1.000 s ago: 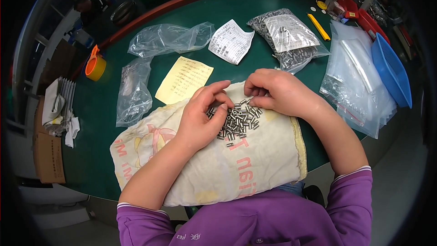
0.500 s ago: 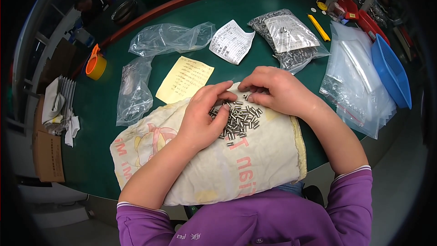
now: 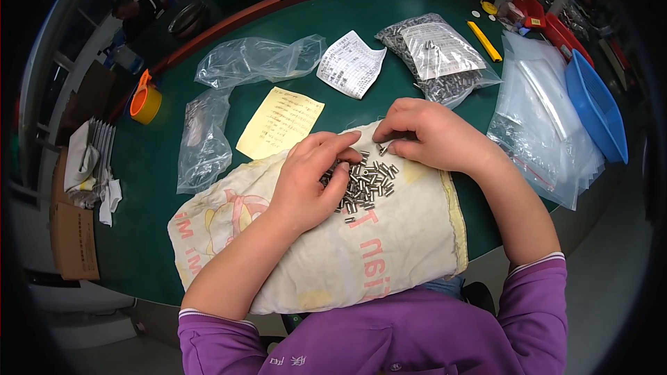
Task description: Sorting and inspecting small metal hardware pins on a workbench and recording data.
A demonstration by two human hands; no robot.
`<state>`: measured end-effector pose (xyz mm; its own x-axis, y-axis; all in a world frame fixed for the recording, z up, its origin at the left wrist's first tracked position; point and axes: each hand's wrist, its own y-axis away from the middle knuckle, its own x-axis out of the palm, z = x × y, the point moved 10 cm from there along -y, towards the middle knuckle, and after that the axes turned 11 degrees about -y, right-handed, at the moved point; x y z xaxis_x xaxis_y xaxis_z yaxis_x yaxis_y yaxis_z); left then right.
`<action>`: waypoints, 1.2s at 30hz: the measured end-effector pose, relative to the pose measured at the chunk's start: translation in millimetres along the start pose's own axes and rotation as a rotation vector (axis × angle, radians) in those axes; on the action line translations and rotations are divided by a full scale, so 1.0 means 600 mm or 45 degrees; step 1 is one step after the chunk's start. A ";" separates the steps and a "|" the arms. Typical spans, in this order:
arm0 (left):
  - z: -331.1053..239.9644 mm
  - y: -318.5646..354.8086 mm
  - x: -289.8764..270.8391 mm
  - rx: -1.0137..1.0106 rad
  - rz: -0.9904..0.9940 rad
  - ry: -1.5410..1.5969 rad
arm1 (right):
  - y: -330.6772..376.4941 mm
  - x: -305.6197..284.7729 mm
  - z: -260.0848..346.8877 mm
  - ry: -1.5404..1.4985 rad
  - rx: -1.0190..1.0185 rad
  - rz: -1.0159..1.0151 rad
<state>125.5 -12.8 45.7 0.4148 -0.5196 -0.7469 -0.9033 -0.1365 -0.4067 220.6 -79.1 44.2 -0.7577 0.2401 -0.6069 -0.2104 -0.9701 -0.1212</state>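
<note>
A heap of small shiny metal sleeves (image 3: 366, 187) lies on a cream cloth (image 3: 313, 257) with faded pink print, spread at the table's near edge. My left hand (image 3: 309, 180) rests over the heap's left side, fingers curved and thumb apart, hiding some sleeves beneath it. At the heap's far right, my right hand (image 3: 434, 137) is bent down with thumb and forefinger close together. A single metal sleeve (image 3: 382, 148) shows at those fingertips, pinched between them.
Beyond the cloth lie a yellow handwritten sheet (image 3: 281, 123), a white sheet (image 3: 351, 64), crumpled clear bags (image 3: 260, 61) and a full bag of metal parts (image 3: 438, 55). Rightward are a yellow cutter (image 3: 484, 41), flat plastic bags (image 3: 535, 111) and a blue tray (image 3: 596, 107). Orange tape (image 3: 146, 101) stands left.
My right hand has shifted slightly, and the sleeve near its fingertips now sits closer against the thumb. My left hand stays over the heap with little movement.
</note>
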 end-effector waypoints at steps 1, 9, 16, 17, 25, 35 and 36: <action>-0.005 0.000 0.004 0.045 0.039 -0.058 | 0.000 0.000 -0.001 0.000 0.002 -0.002; 0.012 0.003 0.013 -0.069 0.059 0.126 | -0.001 0.005 0.008 0.003 -0.071 0.025; 0.008 0.002 0.016 -0.050 0.101 0.052 | 0.000 0.007 0.014 0.120 -0.202 -0.005; 0.007 0.002 0.016 -0.049 0.103 0.053 | -0.002 0.006 0.008 0.019 -0.153 -0.002; -0.012 -0.003 0.016 0.048 0.147 -0.084 | -0.005 0.008 0.003 -0.053 -0.085 -0.040; -0.019 0.000 0.013 0.082 0.131 0.044 | 0.003 0.007 0.016 0.062 -0.143 0.054; -0.025 -0.001 0.013 0.111 0.147 0.012 | 0.004 0.006 0.015 0.064 -0.130 0.056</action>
<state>127.4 -29.7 48.0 0.3073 -0.5353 -0.7868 -0.9319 -0.0020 -0.3626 211.7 -80.0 48.6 -0.7322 0.1975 -0.6518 -0.1116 -0.9789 -0.1712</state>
